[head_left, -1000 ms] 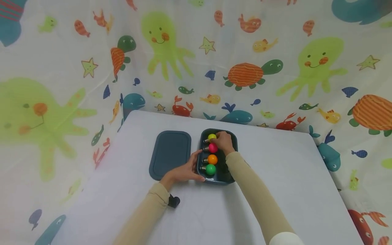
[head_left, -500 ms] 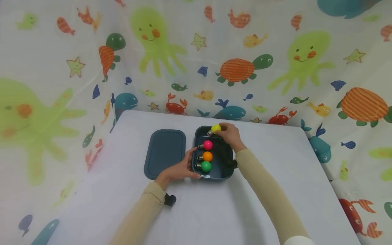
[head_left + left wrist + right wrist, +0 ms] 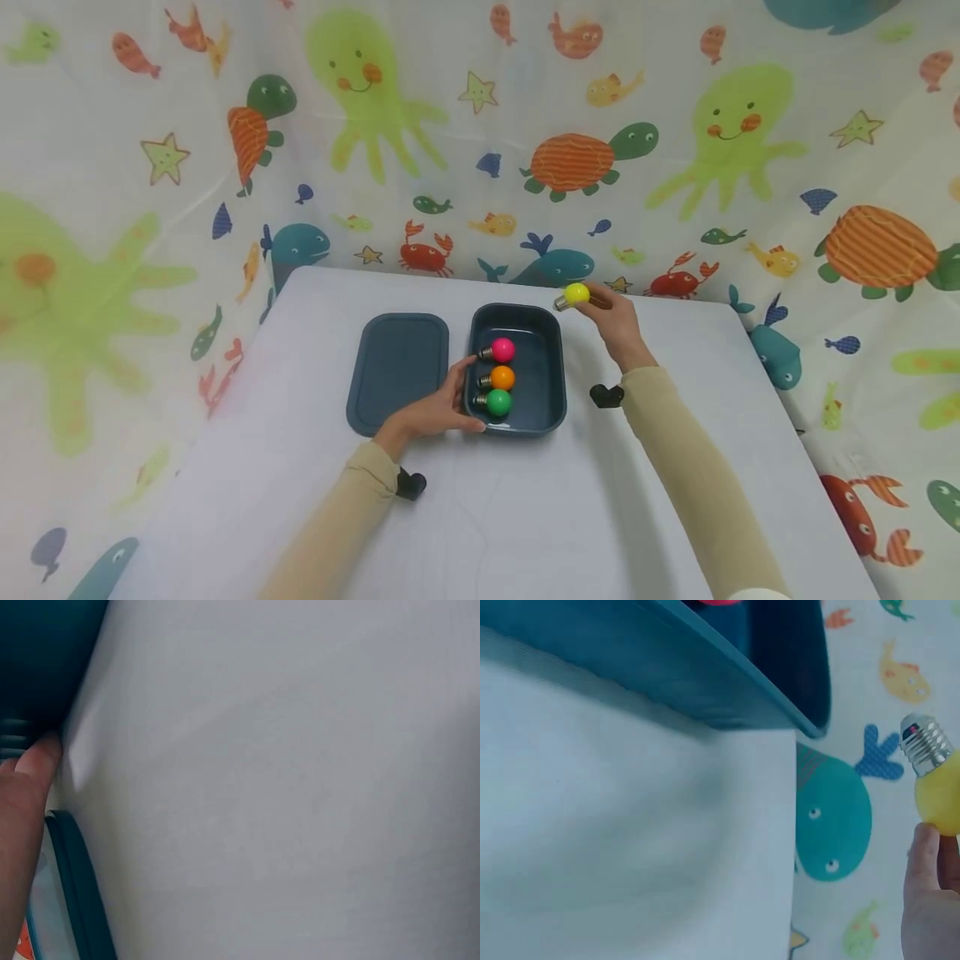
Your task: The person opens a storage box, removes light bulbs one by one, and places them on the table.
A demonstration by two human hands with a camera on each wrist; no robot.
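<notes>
Beige cloth comes nearest on my feed, the left sleeve (image 3: 330, 525) entering from seven o'clock and the right sleeve (image 3: 697, 475) from five, over a white table (image 3: 487, 525). Just ahead, the left hand (image 3: 431, 414) rests at the eight o'clock corner of a slate-blue tray (image 3: 536, 375), thumb spread well away from the fingers; it has stayed there since half a second ago. At nine o'clock from the tray a flat panel (image 3: 399, 367) of like colour lies just beside it. Along the tray's left side I count, near to far, a green bulb (image 3: 499, 402), an orange bulb (image 3: 503, 377) and a pink bulb (image 3: 503, 350), metal caps toward nine.

Out at two o'clock, the right hand (image 3: 617, 327) pinches a yellow bulb (image 3: 577, 293) by its round end, thumb and fingers parted only by the globe. A second ago that bulb was in the tray's far end, half a second ago above it; now I see it outside the rim at one o'clock, cap toward eight. My right-wrist view adds the cap's thread rings and a fingertip on the globe, cropped by the frame edge. My left-wrist view adds a digit against a dark teal surface at ten o'clock. Farthest, at twelve, hangs a sea-creature curtain (image 3: 442, 79).
</notes>
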